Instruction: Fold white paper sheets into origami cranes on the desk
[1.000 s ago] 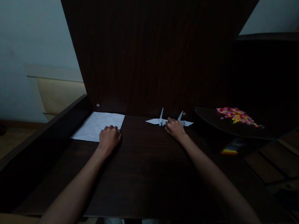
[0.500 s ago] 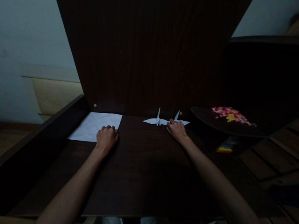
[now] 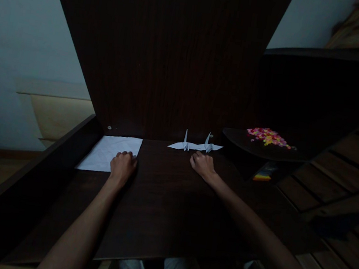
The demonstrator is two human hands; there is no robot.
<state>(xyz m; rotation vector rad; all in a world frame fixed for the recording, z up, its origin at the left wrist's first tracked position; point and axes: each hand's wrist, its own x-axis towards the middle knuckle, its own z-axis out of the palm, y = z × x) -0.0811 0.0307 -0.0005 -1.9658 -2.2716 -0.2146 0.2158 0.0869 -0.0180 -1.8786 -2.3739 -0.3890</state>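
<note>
Two white origami cranes stand side by side at the back of the dark wooden desk [image 3: 152, 211], the left crane [image 3: 184, 146] and the right crane [image 3: 209, 148], their inner wings meeting. Just in front of them my right hand [image 3: 202, 164] rests on the desk, apart from the cranes, its fingers curled in and nothing visible in them. A white sheet of paper [image 3: 101, 152] with faint creases lies flat on the left. On its right edge sits my left hand [image 3: 122, 167], closed in a loose fist with nothing seen inside.
Small pink, red and yellow pieces [image 3: 269, 137] are heaped on a rounded side shelf [image 3: 260, 151] at the right. Something with a yellow and orange edge [image 3: 262, 177] is below it. A raised side panel [image 3: 24, 193] bounds the desk's left.
My right hand has let go of the right crane and drawn back towards me, so both cranes show fully. My left hand stays on the paper. The whole view has shifted slightly.
</note>
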